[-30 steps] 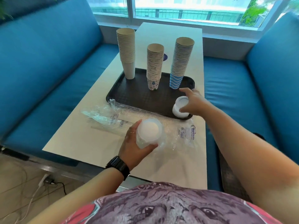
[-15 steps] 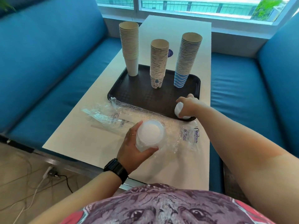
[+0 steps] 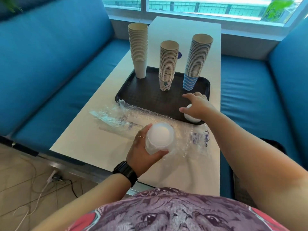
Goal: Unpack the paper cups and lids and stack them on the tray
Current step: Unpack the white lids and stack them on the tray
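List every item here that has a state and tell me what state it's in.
Plain cup stack: upright on tray.
Tree-print cup stack: upright on tray.
Blue-striped cup stack: upright on tray.
Tray: flat on table.
Small lid stack: on tray corner, right hand over it.
Wrapped lid stack: gripped by left hand.
Plastic wrap: opened, crumpled.

A tray (image 3: 145, 97) sits on the table (image 3: 93, 144), past its middle. On the tray stand three stacks of cups: one (image 3: 138, 49) at 11 o'clock, one (image 3: 168, 64) at 12, one (image 3: 196, 60) at 1. At the tray's 4 o'clock corner lies a small pile of lids (image 3: 191, 118). Before the tray, at 6 o'clock, a plastic wrapper (image 3: 116, 117) lies spread across the table, another stack of lids (image 3: 160, 139) on it
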`<state>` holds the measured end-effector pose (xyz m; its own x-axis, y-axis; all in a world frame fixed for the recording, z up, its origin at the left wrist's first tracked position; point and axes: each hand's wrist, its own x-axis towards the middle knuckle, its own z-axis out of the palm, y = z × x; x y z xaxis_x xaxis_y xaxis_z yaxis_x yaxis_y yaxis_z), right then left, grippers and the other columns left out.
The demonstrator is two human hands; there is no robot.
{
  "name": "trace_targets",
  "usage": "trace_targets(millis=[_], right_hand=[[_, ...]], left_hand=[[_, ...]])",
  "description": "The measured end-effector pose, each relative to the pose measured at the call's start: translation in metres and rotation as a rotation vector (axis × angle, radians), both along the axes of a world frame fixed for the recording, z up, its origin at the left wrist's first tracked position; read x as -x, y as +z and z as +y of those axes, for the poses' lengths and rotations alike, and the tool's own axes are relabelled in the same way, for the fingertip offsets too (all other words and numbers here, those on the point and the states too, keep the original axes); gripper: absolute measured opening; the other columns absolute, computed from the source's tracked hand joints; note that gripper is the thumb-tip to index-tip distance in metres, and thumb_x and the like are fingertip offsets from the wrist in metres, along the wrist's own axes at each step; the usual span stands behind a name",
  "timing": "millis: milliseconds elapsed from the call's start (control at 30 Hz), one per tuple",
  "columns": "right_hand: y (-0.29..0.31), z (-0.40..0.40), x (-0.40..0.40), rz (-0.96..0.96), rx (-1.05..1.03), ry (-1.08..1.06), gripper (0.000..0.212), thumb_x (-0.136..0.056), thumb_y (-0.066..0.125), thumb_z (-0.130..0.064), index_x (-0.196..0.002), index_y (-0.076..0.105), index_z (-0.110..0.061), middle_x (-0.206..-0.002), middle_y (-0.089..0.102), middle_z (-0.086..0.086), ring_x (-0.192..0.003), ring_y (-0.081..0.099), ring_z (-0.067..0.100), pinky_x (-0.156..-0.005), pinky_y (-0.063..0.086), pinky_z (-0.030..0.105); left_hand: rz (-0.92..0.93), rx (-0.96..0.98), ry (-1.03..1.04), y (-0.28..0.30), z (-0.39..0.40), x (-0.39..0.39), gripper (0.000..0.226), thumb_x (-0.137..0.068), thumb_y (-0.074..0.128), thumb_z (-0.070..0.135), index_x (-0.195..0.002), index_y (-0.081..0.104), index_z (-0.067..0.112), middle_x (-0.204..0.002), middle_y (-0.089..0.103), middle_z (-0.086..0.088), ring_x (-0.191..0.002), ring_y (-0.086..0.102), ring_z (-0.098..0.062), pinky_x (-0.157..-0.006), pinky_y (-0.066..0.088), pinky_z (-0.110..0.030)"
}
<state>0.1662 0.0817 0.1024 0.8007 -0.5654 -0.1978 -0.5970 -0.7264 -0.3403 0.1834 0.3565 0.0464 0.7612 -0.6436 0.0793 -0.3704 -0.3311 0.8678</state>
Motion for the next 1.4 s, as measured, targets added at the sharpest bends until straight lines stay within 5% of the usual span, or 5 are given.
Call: trace_targets(millis=[200, 667, 1033, 1233, 1400], right_hand=[[0.042, 0.066, 0.035, -0.255, -0.606, -0.016, 0.025, -0.085, 0.071, -0.039, -0.100, 0.068, -0.020, -0.098, 0.071, 0.002, -0.094, 0.067, 0.019, -0.086, 0.056, 0.037], [0.019, 0.098, 0.064, -0.331, -0.781, -0.333, 0.016, -0.094, 0.061, -0.014, -0.098, 0.063, 0.001, -0.081, 0.066, 0.018, -0.067, 0.064, 0.021, -0.063, 0.058, 0.031], [-0.028, 0.115, 0.071, -0.365, -0.681, -0.376, 0.018, -0.088, 0.048, 0.002, -0.080, 0.056, -0.012, -0.064, 0.057, 0.009, -0.056, 0.053, 0.020, -0.060, 0.050, 0.034], [-0.007, 0.109, 0.070, -0.445, -0.432, -0.415, 0.017, -0.093, 0.049, -0.014, -0.095, 0.063, -0.025, -0.087, 0.060, -0.005, -0.075, 0.058, 0.012, -0.073, 0.047, 0.033], [0.060, 0.126, 0.068, -0.305, -0.155, 0.105, 0.054, -0.083, 0.069, -0.047, -0.133, 0.051, -0.036, -0.124, 0.049, -0.008, -0.111, 0.049, 0.010, -0.092, 0.043, 0.030]], left_hand=[[0.006, -0.003, 0.003, 0.000, -0.002, -0.002, 0.100, -0.058, 0.084, 0.057, -0.141, 0.029, 0.042, -0.135, 0.039, 0.015, -0.123, 0.042, -0.002, -0.102, 0.037, -0.021], [-0.013, -0.029, -0.058, 0.000, -0.006, -0.001, 0.095, -0.068, 0.089, 0.035, -0.145, 0.034, 0.023, -0.133, 0.038, 0.011, -0.122, 0.040, -0.009, -0.104, 0.041, -0.032], [0.100, -0.150, -0.067, -0.011, -0.006, -0.002, 0.095, -0.062, 0.089, 0.043, -0.141, 0.040, 0.022, -0.137, 0.046, 0.000, -0.123, 0.049, -0.019, -0.105, 0.045, -0.043], [0.085, -0.188, -0.102, -0.008, -0.006, -0.005, 0.089, -0.071, 0.086, 0.039, -0.144, 0.039, 0.019, -0.142, 0.043, -0.001, -0.128, 0.044, -0.019, -0.104, 0.036, -0.026], [0.001, -0.260, -0.104, -0.011, -0.007, -0.007, 0.090, -0.070, 0.084, 0.049, -0.143, 0.042, 0.016, -0.140, 0.049, -0.006, -0.127, 0.047, -0.024, -0.106, 0.041, -0.039]])
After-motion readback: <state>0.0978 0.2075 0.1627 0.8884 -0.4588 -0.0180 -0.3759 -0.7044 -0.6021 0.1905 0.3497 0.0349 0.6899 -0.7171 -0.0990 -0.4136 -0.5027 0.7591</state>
